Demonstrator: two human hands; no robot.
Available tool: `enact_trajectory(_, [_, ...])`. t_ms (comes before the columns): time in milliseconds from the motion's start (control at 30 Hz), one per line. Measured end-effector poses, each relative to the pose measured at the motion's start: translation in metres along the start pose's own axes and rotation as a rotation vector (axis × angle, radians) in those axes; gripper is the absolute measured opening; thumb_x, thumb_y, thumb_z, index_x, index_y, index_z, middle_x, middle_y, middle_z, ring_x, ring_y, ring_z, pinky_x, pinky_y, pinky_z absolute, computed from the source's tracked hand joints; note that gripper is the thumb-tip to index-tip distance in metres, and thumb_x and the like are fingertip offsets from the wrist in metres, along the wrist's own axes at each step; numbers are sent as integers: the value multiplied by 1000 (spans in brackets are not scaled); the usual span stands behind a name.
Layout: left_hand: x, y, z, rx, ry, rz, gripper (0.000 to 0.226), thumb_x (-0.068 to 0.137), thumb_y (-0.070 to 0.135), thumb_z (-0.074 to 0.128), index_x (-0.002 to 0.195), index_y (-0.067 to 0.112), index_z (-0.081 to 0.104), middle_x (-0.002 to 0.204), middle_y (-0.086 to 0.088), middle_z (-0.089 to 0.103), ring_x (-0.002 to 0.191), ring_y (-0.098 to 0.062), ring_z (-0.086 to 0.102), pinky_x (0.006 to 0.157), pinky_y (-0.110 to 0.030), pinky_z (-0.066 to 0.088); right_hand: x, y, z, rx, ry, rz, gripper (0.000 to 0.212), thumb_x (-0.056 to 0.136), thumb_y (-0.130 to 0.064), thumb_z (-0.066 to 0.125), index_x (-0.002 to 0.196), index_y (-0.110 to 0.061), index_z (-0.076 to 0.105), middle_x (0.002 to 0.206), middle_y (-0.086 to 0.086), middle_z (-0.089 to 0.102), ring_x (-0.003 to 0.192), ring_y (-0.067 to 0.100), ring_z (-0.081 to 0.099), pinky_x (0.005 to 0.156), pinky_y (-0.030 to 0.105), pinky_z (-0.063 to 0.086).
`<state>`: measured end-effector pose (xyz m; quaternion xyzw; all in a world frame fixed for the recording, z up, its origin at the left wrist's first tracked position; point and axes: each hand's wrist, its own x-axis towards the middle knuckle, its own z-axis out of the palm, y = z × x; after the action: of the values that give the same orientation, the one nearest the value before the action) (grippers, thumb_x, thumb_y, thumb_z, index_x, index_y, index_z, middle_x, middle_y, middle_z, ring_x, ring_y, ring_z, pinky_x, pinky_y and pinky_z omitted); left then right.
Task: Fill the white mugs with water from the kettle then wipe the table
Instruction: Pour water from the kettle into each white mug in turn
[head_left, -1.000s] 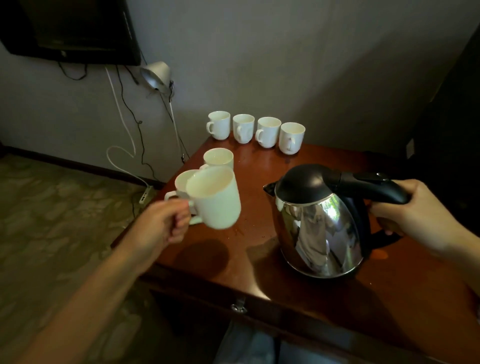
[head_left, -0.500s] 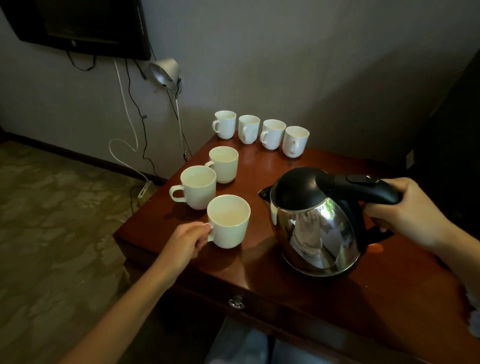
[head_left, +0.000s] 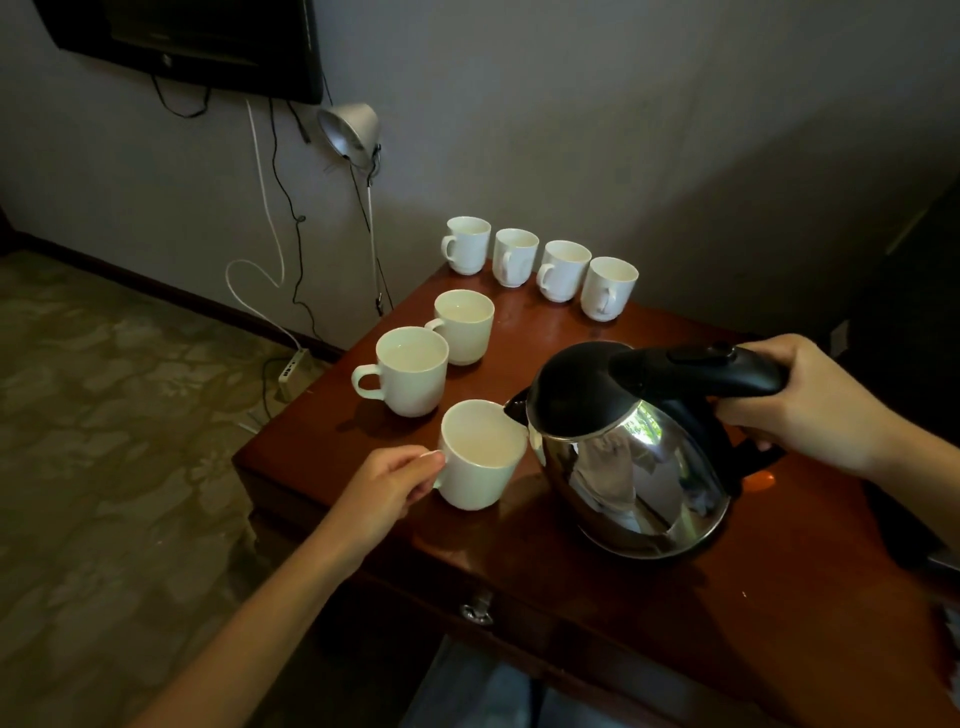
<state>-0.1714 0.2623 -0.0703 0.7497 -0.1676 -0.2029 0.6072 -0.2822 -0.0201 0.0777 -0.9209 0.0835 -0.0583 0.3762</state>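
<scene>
A white mug (head_left: 480, 457) stands on the dark wooden table (head_left: 675, 597) near its front left corner. My left hand (head_left: 387, 483) holds it by the handle. My right hand (head_left: 810, 405) grips the black handle of the steel kettle (head_left: 634, 457), tilted left with its spout over the mug's rim. Behind the held mug stand two more white mugs (head_left: 413, 371), one further back (head_left: 465, 327). A row of several white mugs (head_left: 540, 265) lines the table's far edge by the wall.
A metal lamp (head_left: 348, 132) and hanging cables (head_left: 280, 171) are on the wall left of the table, under a dark screen (head_left: 197, 41). A power strip (head_left: 293, 371) lies on the floor. A drawer pull (head_left: 478, 610) sits on the table's front.
My left hand set the mug down on the table from the air. The kettle moved left and tipped, bringing its spout over the mug's rim.
</scene>
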Motion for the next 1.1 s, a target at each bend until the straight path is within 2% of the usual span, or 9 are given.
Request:
enact_trajectory(200, [-1,-4,-5,3,23,19,38,95,23,49,62,7,42,54,1,32,45,-3,30,44,-13,26,9,-11,1,-34,-55,9,9,74,11,62,74,2,62,43,4,54,35,11,47,37,17,37])
enact_trajectory(367, [-2,-7,-12,8,42,23,39,95,24,48,61,7,41,55,1,33,44,-3,32,44,-15,31,14,-19,4,-56,-87,17,8,74,12,62,80,7,62,44,3,55,35,7,47,36,15,38])
enact_trajectory(533, [-1,-11,-17,6,30,26,37,95,24,48,63,6,43,56,0,33,47,-5,32,45,-16,31,18,-22,5,-62,-91,38,12,75,15,60,78,4,63,41,3,52,33,5,45,34,14,36])
enact_trajectory(633, [-1,-13,-19,9,14,8,38,95,25,48,61,9,42,55,2,34,48,-5,32,45,-15,28,18,-24,5,-69,-106,49,9,76,15,60,81,8,62,40,3,51,32,4,45,33,12,35])
enact_trajectory(1100, [-4,-19,-22,-48,-2,-21,40,95,23,48,58,13,40,51,6,33,47,-6,29,46,-18,23,21,-29,6,-90,-125,41,8,74,16,61,77,8,62,43,5,53,33,10,46,34,13,35])
